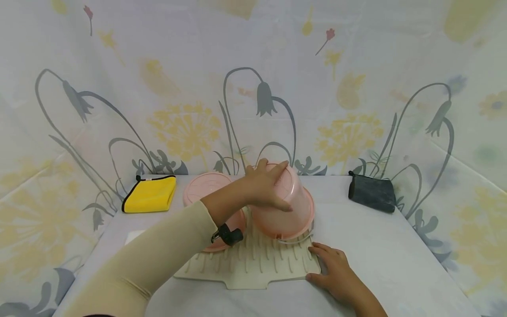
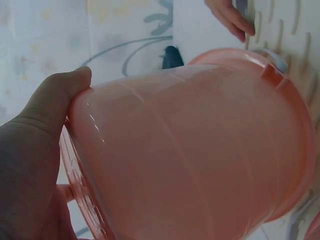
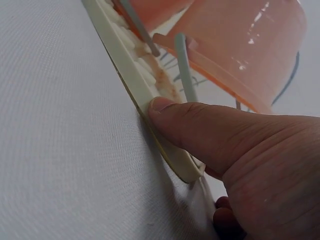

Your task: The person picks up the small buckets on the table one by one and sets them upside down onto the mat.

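Note:
Two pink plastic buckets are bottom up over a cream ribbed draining tray (image 1: pixel 257 264). My left hand (image 1: pixel 263 185) grips the base of the right bucket (image 1: pixel 301 200), thumb on its side and fingers over the bottom. This bucket is tilted, and its rim and pale handle show near the tray in the right wrist view. The left bucket (image 1: pixel 203 182) stands on the tray, partly hidden behind my left forearm. My right hand (image 1: pixel 334 273) holds the tray's front right corner, with the thumb (image 3: pixel 175 117) on the front edge and fingers along the side.
A folded yellow cloth (image 1: pixel 150 193) with black trim lies at the back left. At the back right is a dark grey folded cloth (image 1: pixel 372 193). A flat white item (image 1: pixel 134 236) shows beside my left sleeve. A flower-printed curtain (image 1: pixel 245 44) hangs behind the white table (image 1: pixel 356 233).

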{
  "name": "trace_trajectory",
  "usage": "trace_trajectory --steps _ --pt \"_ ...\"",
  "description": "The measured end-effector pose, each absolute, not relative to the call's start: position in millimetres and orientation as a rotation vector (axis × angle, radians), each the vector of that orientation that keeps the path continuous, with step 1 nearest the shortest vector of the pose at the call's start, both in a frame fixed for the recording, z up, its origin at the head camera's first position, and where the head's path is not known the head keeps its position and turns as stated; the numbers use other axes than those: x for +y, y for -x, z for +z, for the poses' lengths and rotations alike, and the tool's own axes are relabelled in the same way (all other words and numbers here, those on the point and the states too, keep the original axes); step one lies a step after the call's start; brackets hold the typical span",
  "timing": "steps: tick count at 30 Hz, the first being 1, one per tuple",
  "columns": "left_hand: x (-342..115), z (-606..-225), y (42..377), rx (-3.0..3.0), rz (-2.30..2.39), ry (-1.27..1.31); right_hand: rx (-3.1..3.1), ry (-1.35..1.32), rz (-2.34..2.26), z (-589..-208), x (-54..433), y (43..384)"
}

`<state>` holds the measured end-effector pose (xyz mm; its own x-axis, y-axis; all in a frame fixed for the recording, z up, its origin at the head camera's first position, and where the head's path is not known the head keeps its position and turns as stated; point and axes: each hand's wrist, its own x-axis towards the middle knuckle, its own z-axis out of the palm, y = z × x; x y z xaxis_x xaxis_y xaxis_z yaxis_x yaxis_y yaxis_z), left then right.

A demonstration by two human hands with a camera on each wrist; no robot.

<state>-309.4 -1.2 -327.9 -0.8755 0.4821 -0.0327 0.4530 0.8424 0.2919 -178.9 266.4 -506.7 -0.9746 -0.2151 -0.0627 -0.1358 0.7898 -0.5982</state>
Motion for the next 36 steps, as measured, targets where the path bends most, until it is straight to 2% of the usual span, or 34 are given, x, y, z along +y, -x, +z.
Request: trace_trajectory --steps 12,22,36 --pt "16 -337 302 2.934 0.435 -0.540 2.856 0.265 -0.931 -504 267 178" --pt "30 -351 302 2.923 0.429 -0.543 2.856 0.271 -0.937 -507 266 177" --pt "57 -348 294 2.966 0.261 -0.515 2.825 0.249 -0.924 -505 268 178"
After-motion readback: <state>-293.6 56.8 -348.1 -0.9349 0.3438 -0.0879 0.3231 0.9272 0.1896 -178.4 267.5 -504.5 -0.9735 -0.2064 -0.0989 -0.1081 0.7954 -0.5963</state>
